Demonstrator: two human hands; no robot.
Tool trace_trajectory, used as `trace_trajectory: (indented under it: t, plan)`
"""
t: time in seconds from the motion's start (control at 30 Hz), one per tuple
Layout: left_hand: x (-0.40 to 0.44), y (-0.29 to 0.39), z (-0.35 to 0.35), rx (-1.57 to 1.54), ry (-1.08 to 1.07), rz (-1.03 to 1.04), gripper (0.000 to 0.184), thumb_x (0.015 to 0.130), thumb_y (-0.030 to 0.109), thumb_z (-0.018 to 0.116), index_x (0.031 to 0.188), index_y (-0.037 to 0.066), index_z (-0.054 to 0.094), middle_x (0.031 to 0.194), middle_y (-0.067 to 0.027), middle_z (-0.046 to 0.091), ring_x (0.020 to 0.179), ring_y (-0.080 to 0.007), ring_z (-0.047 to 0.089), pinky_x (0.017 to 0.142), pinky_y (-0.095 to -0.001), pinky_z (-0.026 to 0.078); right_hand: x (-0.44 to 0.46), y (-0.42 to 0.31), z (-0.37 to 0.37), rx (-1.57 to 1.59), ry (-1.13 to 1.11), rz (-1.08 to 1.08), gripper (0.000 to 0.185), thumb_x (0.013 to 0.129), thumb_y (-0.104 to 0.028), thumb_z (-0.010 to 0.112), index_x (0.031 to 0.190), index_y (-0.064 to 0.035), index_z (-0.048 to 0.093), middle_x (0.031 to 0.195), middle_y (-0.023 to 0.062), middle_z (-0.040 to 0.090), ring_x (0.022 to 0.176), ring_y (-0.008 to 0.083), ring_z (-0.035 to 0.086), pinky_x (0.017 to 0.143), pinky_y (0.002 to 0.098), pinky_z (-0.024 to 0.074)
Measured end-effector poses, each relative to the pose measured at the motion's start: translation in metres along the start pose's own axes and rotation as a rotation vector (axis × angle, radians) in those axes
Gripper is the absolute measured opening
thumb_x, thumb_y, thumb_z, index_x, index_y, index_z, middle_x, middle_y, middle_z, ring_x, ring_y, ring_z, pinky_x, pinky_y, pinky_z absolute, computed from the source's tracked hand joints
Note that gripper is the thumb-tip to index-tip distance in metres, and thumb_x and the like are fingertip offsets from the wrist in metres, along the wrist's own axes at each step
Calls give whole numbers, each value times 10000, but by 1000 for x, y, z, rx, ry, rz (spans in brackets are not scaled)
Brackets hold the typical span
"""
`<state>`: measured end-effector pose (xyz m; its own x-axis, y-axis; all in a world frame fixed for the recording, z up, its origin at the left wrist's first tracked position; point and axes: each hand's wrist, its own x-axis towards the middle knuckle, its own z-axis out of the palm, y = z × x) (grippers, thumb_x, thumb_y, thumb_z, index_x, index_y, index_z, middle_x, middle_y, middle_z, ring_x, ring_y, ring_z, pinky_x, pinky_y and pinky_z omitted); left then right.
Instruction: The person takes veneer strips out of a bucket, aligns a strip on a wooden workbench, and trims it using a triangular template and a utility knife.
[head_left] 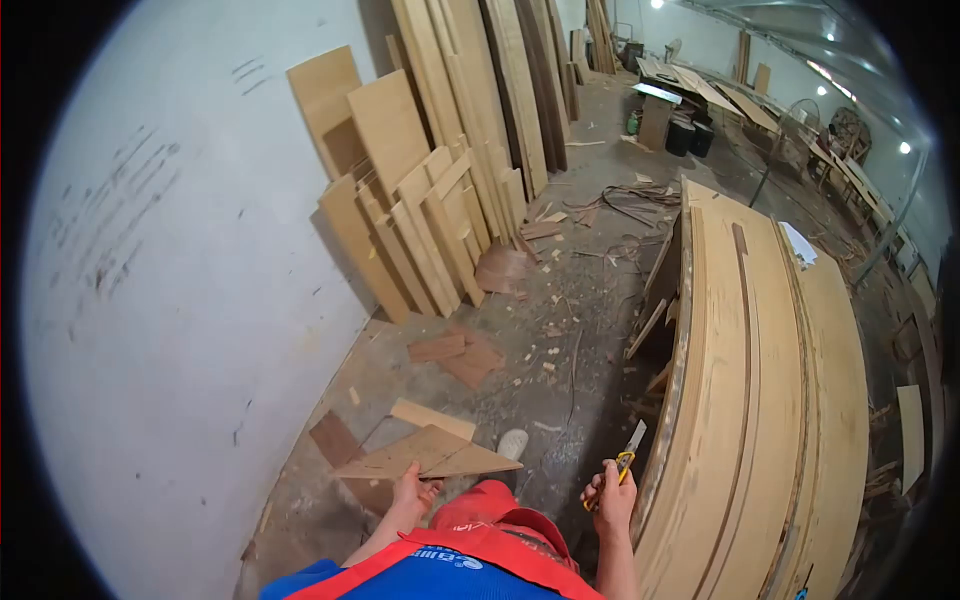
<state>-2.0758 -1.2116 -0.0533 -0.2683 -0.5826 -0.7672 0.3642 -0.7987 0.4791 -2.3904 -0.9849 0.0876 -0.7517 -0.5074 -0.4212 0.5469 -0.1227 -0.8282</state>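
Observation:
My left hand is closed on the near edge of a thin, pointed wooden board, which is held above the floor at the lower centre. In my right hand is a yellow utility knife, its blade out and pointing up and away from me. The knife is beside the left edge of a long workbench topped with wooden boards, and the board in my left hand is apart from it.
Planks and panels lean on the white wall at the left. Veneer scraps and wood chips litter the floor. A white shoe shows below. Dark bins and more tables stand far back.

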Motion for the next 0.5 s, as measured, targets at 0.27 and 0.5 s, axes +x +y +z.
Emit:
trace_trajectory:
  t: [0.27,0.5]
  plan:
    - [146,105,235,85,-75,-10,324,1033,343,562,1236,91,572,1070,-110,689,754,-279,656,647,-392,526,156,-73,56,2,227,92,228,1037,-300,580,1111,-89,533,713,24,514,536,146,522,491,341,502]
    - [219,157,449,340,-299,132,358,1017,312,606,1268,60,563,1047,-90,692,753,-240,669,626,-389,547,291,-143,41,83,350,-4,232,1039,-311,580,1058,-89,517,709,23,517,551,141,531,496,327,508]
